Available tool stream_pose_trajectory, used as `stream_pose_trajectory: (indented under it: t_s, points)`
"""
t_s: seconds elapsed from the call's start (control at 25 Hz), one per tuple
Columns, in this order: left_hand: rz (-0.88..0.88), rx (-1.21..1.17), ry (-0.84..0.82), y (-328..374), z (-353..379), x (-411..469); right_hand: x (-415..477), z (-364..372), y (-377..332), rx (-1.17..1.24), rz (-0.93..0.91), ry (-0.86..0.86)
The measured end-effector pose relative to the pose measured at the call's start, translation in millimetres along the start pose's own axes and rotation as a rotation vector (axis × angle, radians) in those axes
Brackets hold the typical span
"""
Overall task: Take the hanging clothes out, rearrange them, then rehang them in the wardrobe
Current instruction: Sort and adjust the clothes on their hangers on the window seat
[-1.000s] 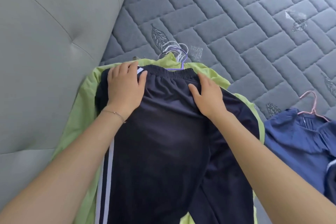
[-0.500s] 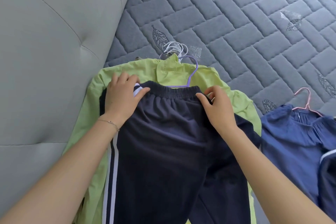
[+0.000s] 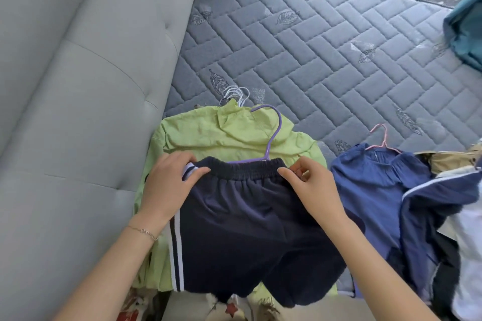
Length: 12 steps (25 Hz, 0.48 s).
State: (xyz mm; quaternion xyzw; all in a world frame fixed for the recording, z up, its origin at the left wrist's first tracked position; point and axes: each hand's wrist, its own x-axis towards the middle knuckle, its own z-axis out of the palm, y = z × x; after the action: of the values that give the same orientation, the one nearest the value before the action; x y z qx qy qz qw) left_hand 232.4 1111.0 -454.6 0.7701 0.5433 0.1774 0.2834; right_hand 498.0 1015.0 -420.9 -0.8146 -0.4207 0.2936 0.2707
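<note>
Pulled nearer, navy trousers [image 3: 242, 229] lie over the green shirt [image 3: 208, 135] at the near edge of the mattress [image 3: 326, 60] by the headboard [image 3: 78, 86], waistband and purple hanger hook [image 3: 280, 122] pointing away; left hand [image 3: 169, 182] and right hand [image 3: 313, 185] pinch the waistband.

Count: 2 hands, left hand [image 3: 169, 185] and right hand [image 3: 310, 185]. Garments laid flat: 1 navy track pants [image 3: 247, 229], 1 lime-green shirt [image 3: 208, 135], 1 blue blouse [image 3: 365, 190]. Hangers: 1 purple hanger [image 3: 279, 124], 1 pink hanger [image 3: 384, 138], plus a white hanger bunch [image 3: 236, 92], count unreadable.
</note>
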Motion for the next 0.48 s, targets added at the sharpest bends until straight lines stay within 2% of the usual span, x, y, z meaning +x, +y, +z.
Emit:
stream_pose_trajectory:
  t_s: [0.24,0.48]
  points:
    - [0.110,-0.036,0.039,82.1,-66.9,-66.6,-102.7,-79.5,-37.2,0.061,0.009,0.100]
    - [0.165,-0.036,0.082,147.7,-90.0,-132.6,-181.3,-138.4,-34.3,0.068,0.002,0.176]
